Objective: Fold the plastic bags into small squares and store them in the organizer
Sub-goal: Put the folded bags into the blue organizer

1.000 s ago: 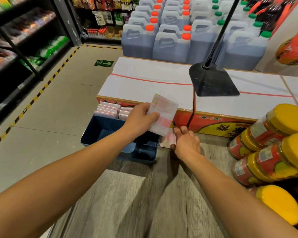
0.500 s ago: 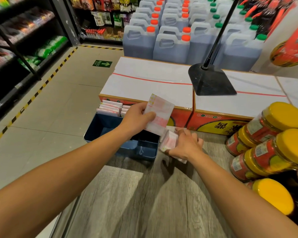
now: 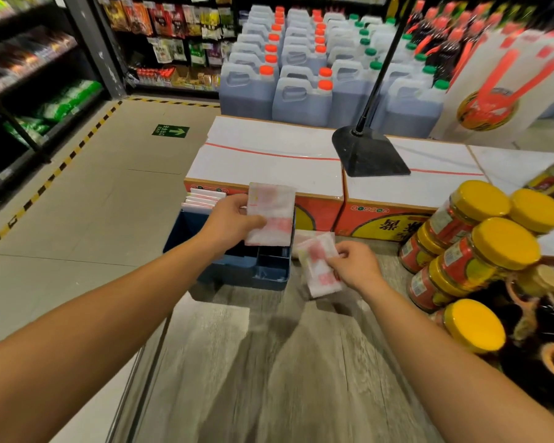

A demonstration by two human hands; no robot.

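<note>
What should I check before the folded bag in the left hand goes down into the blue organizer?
1. Left hand grips the folded white-and-pink plastic bag: ok.
2. Bag is over the blue plastic organizer: ok, above its right part.
3. Free compartment under the bag: ok, dark divided slots show below it.
4. Far end already holds the row of folded bags standing upright: ok.
5. Right hand pinches the second folded bag clear of the organizer: ok, beside it above the grey wooden tabletop.
6. Fold is tight enough to fit: cannot tell.
</note>
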